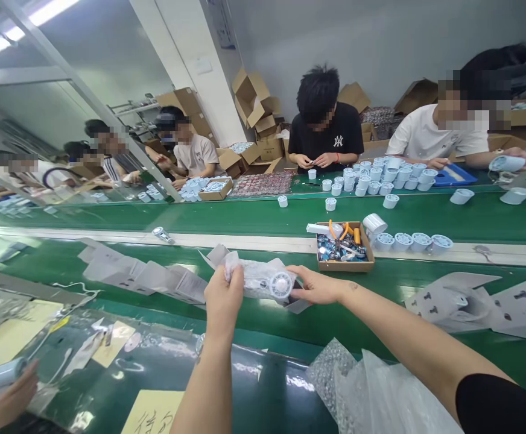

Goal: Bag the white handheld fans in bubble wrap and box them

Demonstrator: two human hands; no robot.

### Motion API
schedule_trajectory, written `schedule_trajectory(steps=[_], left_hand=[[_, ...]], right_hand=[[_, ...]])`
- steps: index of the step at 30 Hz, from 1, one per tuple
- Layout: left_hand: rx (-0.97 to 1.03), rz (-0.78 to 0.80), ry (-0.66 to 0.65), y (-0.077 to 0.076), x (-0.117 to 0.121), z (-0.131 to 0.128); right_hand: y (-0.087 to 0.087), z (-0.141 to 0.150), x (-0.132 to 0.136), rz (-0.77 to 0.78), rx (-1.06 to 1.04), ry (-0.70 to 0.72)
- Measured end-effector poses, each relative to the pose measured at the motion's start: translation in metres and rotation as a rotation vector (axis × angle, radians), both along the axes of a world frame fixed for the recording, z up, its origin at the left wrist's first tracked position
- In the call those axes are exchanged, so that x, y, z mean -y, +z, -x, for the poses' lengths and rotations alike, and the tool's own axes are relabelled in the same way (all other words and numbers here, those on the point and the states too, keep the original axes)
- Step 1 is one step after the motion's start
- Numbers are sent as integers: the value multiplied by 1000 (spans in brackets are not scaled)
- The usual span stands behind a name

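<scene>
My left hand (224, 296) is closed around one end of a clear plastic bag (254, 278) that holds a small white round fan-like part (282, 284). My right hand (316, 285) grips the bag's other end, fingers pinched by the round part. Both hands hover over the near green conveyor belt (371, 289). Flat grey folded cartons (145, 276) lie on the belt just behind my left hand.
A small cardboard box (344, 248) with orange pliers and small parts stands beyond my hands. White round housings (410, 242) line up beside it and crowd the far belt (380, 175). Several seated people work opposite. Bubble-wrap bags (371, 392) lie near right. Another person's hand (5, 398) holds a white cylinder at bottom left.
</scene>
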State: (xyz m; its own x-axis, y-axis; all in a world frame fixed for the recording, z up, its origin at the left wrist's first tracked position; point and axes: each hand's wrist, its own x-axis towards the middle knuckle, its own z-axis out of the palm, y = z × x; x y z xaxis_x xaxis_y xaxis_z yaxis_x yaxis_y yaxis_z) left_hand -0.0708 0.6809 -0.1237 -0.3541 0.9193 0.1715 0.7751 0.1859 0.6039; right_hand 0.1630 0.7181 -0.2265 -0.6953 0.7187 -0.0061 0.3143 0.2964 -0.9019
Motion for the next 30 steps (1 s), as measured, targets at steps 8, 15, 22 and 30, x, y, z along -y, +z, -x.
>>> schedule_trajectory(steps=[8,15,22,30], left_hand=[[-423,-4,39,-4,6,-60],[-418,-175,279,-16,26,-73],[-497,-401,91,-37,53,-78],[-434,-584,-154,-38,70,-65]], right_hand=[[-14,-15,7,-148,68,-182],[-22,-5,19,-172,49,-292],[-25,-14,23,-105,-24,-252],[-19,-24,27,-84,-32,-220]])
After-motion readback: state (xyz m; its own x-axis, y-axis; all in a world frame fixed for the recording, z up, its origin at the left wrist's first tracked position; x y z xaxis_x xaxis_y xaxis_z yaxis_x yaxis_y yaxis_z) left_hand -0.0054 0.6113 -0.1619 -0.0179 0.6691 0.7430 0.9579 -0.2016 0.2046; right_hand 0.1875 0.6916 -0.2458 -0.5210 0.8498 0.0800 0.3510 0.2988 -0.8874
